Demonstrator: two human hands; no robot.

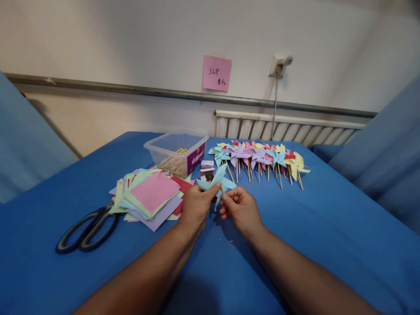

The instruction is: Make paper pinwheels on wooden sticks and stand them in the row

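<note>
A light blue paper pinwheel [218, 178] is held up over the blue table [328, 227] between both hands. My left hand [196, 206] pinches its paper blades from the left with thumb and fingers. My right hand [242, 209] grips the short wooden stick just below the blades. A row of finished pinwheels [259, 156] in blue, purple, pink and yellow lies just beyond the hands, sticks pointing toward me.
A stack of coloured paper squares [151, 195] lies left of my hands, with black scissors [88, 229] further left. A clear plastic box [177, 151] holding wooden sticks stands behind the stack. A small box [207, 169] sits near it. A pink note [217, 73] hangs on the wall.
</note>
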